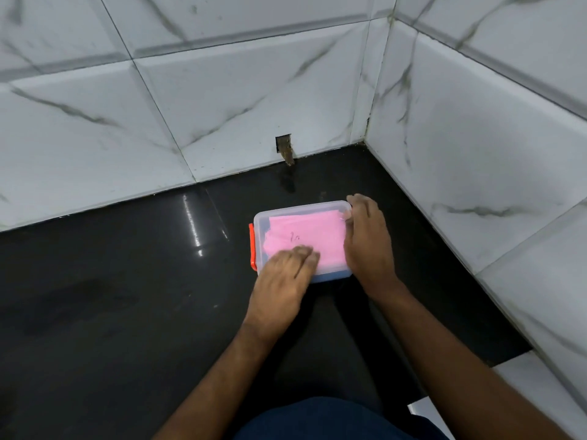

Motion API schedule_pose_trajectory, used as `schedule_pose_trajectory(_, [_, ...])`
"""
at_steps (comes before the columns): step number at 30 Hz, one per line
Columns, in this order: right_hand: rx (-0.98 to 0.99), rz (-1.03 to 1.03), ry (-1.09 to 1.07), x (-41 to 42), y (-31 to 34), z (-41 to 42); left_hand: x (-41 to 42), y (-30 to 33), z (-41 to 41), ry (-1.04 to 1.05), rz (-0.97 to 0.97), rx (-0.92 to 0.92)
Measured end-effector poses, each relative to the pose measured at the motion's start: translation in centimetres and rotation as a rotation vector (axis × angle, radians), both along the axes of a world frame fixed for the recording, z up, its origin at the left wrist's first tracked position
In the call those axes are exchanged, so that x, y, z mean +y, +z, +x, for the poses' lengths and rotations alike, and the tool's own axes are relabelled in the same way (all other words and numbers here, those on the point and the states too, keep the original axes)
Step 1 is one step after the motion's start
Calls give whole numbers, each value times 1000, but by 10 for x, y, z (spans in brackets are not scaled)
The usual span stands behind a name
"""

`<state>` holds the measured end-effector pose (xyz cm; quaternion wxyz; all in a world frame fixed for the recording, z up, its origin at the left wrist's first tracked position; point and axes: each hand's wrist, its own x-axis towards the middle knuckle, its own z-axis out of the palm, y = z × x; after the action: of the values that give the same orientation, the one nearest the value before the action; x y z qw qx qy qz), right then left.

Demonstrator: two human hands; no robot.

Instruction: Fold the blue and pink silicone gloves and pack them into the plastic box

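A: What can't you make out?
B: The blue glove (330,274) shows only as a strip under the pink glove (306,236). The right hand (368,239) covers the plastic box (263,217)'s right side.
A: And the lid?
B: Cannot tell.

A black glossy counter (111,296) filled the lower part of the view, meeting white marble-look tiles with grey veins on the back wall (190,90) and the right wall (476,138). The two walls joined in a corner (368,122) with dark, stained grout. A small square hole (283,143) sat low in the back wall — rusty-brown inside. A streak of light (192,223) gleamed on the counter.
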<state>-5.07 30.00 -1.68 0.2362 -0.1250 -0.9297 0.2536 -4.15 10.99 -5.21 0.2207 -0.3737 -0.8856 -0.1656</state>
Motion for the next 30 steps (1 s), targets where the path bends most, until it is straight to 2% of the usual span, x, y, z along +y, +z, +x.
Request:
schedule_pose_trajectory(3, [174, 168, 93, -16, -28, 29, -9, -16, 12, 74, -98, -7])
schedule_pose_trajectory(9, [129, 532, 230, -31, -90, 49, -16, -22, 4, 254, -159, -26])
schedule_pose_trajectory(19, [-140, 473, 301, -52, -60, -57, -22, -6, -72, 440, -248, -156])
schedule_pose_trajectory(30, [-302, 477, 322, -74, -28, -88, -43, 16, -116, 423, -344, -298])
